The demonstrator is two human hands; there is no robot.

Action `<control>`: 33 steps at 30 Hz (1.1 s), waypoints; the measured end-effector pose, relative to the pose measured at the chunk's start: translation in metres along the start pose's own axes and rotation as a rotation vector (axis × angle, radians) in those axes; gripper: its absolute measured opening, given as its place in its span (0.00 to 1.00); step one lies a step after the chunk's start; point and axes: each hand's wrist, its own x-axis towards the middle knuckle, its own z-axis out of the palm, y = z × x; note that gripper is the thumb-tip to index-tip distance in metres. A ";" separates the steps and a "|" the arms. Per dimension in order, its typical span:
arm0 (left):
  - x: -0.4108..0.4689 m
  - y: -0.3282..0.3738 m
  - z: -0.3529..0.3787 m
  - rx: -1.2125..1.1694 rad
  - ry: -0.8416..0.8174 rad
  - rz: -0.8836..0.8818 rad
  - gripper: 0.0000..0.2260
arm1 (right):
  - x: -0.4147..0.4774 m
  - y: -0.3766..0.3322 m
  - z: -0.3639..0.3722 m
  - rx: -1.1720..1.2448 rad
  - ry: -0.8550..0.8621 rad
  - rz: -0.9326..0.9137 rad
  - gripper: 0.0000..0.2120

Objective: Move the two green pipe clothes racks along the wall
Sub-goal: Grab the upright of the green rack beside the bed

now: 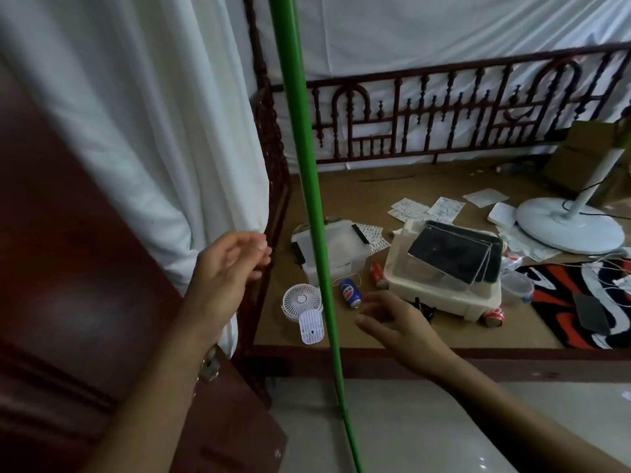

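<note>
Behind green pipe (309,186) | wooden bed (375,349), blue can (350,293), small fan (302,299)

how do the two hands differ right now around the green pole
The left hand is higher, left of the green pole, fingers curled near the white curtain. The right hand is lower, right of the pole, fingers spread flatter above the platform. Both are open and apart from the pole.

Head view, looking down and forward.
We look from close behind a green pipe (309,186) onto a cluttered bed platform (375,332).
</note>
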 end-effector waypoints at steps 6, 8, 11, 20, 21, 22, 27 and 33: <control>0.059 0.035 0.011 -0.049 -0.119 0.106 0.17 | 0.058 -0.039 0.026 0.041 0.197 -0.006 0.27; 0.076 0.043 0.017 -0.059 -0.208 0.135 0.19 | 0.073 -0.049 0.036 0.097 0.209 0.011 0.26; 0.098 0.054 0.028 -0.098 -0.372 0.190 0.16 | 0.095 -0.055 0.052 0.111 0.239 0.059 0.18; 0.122 0.069 0.065 -0.330 -0.570 0.319 0.19 | 0.092 -0.044 0.054 0.089 0.326 0.019 0.08; 0.120 0.071 0.070 -0.358 -0.609 0.330 0.18 | 0.086 -0.042 0.052 0.101 0.341 0.002 0.08; 0.116 0.073 0.076 -0.381 -0.646 0.333 0.19 | 0.080 -0.039 0.050 0.120 0.355 -0.004 0.07; 0.097 0.091 0.115 -0.463 -0.832 0.336 0.19 | 0.051 -0.023 0.030 0.343 0.448 0.041 0.13; 0.056 0.123 0.183 -0.506 -0.968 0.355 0.21 | 0.008 -0.001 -0.017 0.544 0.604 0.106 0.08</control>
